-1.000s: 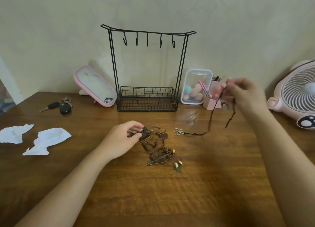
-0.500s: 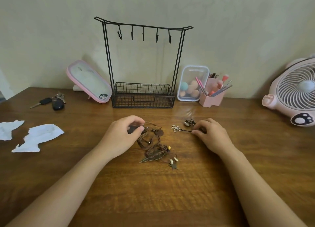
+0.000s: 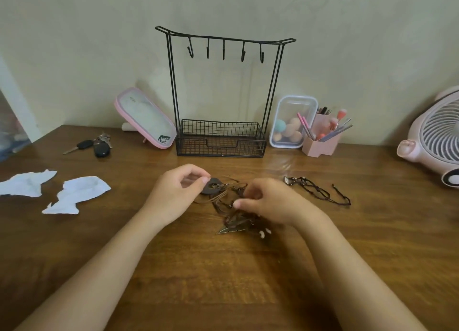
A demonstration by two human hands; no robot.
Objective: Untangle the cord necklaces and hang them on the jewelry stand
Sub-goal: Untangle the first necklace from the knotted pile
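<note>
Now right hand (image 3: 270,201) back pinching tangle (image 3: 231,206), freed necklace (image 3: 318,193) dropped aside, left hand (image 3: 178,191) still pinching pendant (image 3: 211,185).

the black wire jewelry stand with hooks and a mesh basket (image 3: 221,138) stands at the back of the brown wooden bench (image 3: 223,281), with the pink-framed tilted mirror (image 3: 145,118) to its left and the clear lidded plastic box (image 3: 293,122) to its right. in front of the stand lies the tangled heap of brown cord necklaces (image 3: 229,206), and a separate dark knotted cord necklace (image 3: 318,193) lies to its right. the torn white paper scraps (image 3: 74,194) lie at the left, in front of the black car keys (image 3: 95,147).
</note>
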